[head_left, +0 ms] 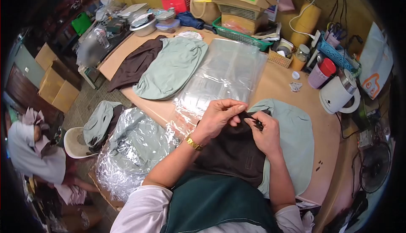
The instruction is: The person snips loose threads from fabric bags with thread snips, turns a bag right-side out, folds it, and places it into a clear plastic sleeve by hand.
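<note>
My left hand (220, 117), a gold watch on its wrist, pinches the upper edge of a dark brown cloth piece (230, 152) between thumb and fingers. Close beside it, my right hand (265, 133) is closed on a bunched dark part of the same piece. I cannot tell whether a small black tool is also in its fingers. The brown cloth hangs down toward my dark green apron (215, 205), with a small stitched rectangle near its lower right. Beneath and right of it lies a pale green cloth piece (292, 144), flat on the table (327, 127).
Clear plastic bags (226, 70) lie ahead, beside another pale green piece (171, 66) and a brown one (137, 62). Bagged pale green cloth (137, 138) stands left. A white kettle (338, 93) and pink cup (319, 76) are at right. Another person (40, 152) is at far left.
</note>
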The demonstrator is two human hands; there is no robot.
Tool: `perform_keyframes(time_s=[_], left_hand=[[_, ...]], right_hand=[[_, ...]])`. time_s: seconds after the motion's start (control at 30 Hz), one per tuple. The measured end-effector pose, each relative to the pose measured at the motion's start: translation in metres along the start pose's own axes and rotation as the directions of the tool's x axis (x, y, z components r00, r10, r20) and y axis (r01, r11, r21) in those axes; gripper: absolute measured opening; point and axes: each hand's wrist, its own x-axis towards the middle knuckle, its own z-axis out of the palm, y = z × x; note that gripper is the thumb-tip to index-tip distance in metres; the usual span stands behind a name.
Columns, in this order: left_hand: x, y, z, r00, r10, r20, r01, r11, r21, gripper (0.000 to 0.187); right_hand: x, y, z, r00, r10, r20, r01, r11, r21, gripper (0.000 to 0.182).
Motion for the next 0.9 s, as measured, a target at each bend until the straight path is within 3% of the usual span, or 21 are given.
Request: perform_keyframes(time_s=[0.17,0.23,0.27,0.33,0.43,0.53,0.63,0.9], left_hand=[[-0.002,-0.012,-0.001,0.999,-0.035,-0.027,0.033,0.998,-0.056,0.022],[-0.003,-0.015,-0.004,1.0,-0.023,-0.017,0.021,0.992,-0.127,0.02],[-0.004,-0.015,-0.005,1.0,-0.021,-0.021,0.018,0.992,-0.128,0.02],[-0.004,-0.016,-0.007,1.0,0.016,-0.008,-0.018,0.953,-0.302,0.022],[-0.007,-0.007,-0.01,1.0,0.015,0.004,-0.012,0.93,-0.367,0.025],[-0.01,0.001,-0.003,1.0,0.003,-0.012,-0.007,0.918,-0.397,0.025],[-0.01,-0.002,-0.003,1.0,0.006,-0.011,-0.01,0.913,-0.407,0.026],[-0.01,-0.005,0.009,0.988,0.143,-0.058,-0.154,0.925,-0.348,0.025]], right_hand=[[-0.003,0.002,-0.002,1.0,0.02,-0.013,-0.02,1.0,0.014,0.015],[-0.003,-0.001,-0.005,0.997,0.038,0.068,-0.037,0.999,-0.017,0.015],[-0.003,-0.01,-0.005,1.0,0.026,-0.002,-0.026,0.999,-0.043,0.018],[-0.002,-0.024,-0.005,0.997,0.012,-0.07,-0.017,0.997,-0.072,0.023],[-0.001,-0.03,-0.01,0.985,0.048,-0.167,-0.043,0.999,0.03,0.034],[0.002,-0.032,-0.016,0.962,-0.238,-0.136,0.184,0.928,-0.323,0.032],[0.005,-0.043,-0.014,0.932,-0.347,-0.106,0.252,0.829,-0.5,0.034],[0.016,-0.051,0.002,0.88,-0.47,-0.063,0.345,0.727,-0.594,0.024]])
